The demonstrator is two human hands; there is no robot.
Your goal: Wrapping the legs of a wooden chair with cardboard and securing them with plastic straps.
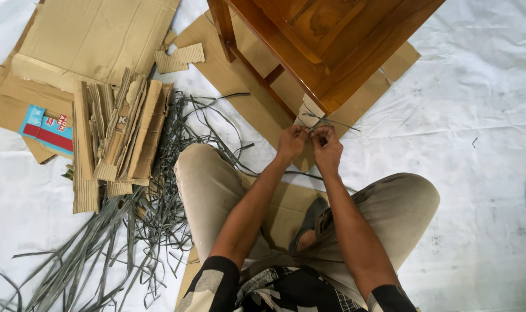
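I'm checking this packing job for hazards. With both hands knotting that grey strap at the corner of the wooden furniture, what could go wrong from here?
1. The left hand and right hand pinch a thin grey strap bare; pulled tight, it could cut the fingers.
2. The wooden furniture has a hard corner just above the knuckles; a slip might knock them.
3. The loose strap pile lies against the left leg and could tangle it.

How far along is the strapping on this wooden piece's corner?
Done: cardboard padding already sits against the wooden furniture corner. In hand: left hand and right hand work a grey strap there. Left: many loose straps and cardboard strips lie unused.
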